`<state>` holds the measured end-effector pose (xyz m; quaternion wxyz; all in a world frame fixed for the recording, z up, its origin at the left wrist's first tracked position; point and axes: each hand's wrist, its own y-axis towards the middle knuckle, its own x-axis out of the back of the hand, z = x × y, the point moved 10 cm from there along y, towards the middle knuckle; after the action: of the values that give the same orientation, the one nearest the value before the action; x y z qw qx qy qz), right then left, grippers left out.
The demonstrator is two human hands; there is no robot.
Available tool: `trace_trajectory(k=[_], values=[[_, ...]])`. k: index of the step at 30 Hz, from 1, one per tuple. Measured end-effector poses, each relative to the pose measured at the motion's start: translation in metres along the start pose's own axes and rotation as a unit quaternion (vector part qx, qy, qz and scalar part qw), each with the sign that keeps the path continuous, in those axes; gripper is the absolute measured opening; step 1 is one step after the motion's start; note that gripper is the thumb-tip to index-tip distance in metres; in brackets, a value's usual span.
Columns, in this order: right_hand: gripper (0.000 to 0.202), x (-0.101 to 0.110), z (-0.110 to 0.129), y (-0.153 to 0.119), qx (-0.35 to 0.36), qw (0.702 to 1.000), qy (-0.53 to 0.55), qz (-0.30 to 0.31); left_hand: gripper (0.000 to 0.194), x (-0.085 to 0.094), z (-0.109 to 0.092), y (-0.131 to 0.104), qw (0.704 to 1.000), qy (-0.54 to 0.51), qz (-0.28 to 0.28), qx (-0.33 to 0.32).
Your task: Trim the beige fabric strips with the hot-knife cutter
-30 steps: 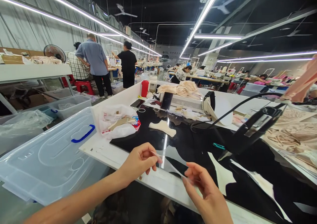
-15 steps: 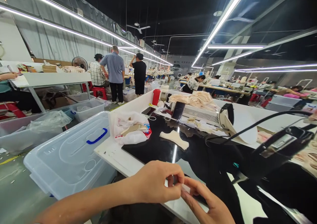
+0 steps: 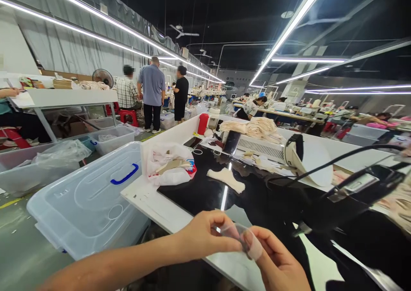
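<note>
In front of the table edge, my left hand (image 3: 212,235) pinches one end of a thin translucent strip (image 3: 236,231) between thumb and fingers. My right hand (image 3: 272,256) holds the other end, and the whitish part of the strip lies against its thumb. It looks like a piece of tape, but I cannot tell for sure. Beyond the hands, a cream fabric piece (image 3: 226,179) lies on the black tabletop (image 3: 257,214). A white plastic bag (image 3: 171,164) with beige pieces in it sits at the table's left corner.
A lidded clear plastic bin (image 3: 93,201) stands left of the table. To the right is a black machine (image 3: 356,201) with a cable. A phone (image 3: 231,142) leans at the back, near stacked beige fabric (image 3: 253,128). Several people work or stand farther off.
The translucent strip now shows stretched between my hands and against my right thumb; before, only a small white bit showed at the fingertips. A standing person in black has lowered an arm.
</note>
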<state>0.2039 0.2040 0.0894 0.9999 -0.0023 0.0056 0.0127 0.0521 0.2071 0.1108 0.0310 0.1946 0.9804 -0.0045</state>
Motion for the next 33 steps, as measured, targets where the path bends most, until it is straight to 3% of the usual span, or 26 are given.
trace_trajectory(k=[6,11,13,17,23,27,33], values=[[0.045,0.006,0.008,-0.009,0.014,0.999,-0.024,-0.039,0.041,0.002,0.003,0.003,0.995,-0.095,0.018,0.024],[0.052,0.059,0.003,-0.01,0.024,0.984,-0.086,-0.152,0.046,0.003,0.016,0.008,0.993,-0.089,0.034,0.071],[0.051,0.066,0.008,-0.01,0.059,0.979,-0.122,-0.151,0.044,0.001,0.019,0.01,0.993,-0.072,0.047,0.082],[0.039,0.046,0.019,-0.014,0.12,0.972,-0.175,-0.098,0.045,-0.006,0.017,0.017,0.991,-0.063,0.071,0.093],[0.034,0.016,0.012,-0.004,0.104,0.982,-0.154,-0.027,0.047,-0.01,0.014,0.034,0.991,-0.043,0.088,0.094],[0.032,0.023,0.014,0.006,0.086,0.981,-0.165,-0.057,0.043,-0.009,0.019,0.048,0.991,0.009,0.097,0.093],[0.03,0.032,0.029,0.026,0.146,0.96,-0.228,-0.076,0.032,0.007,0.017,0.073,0.988,0.13,0.058,0.062]])
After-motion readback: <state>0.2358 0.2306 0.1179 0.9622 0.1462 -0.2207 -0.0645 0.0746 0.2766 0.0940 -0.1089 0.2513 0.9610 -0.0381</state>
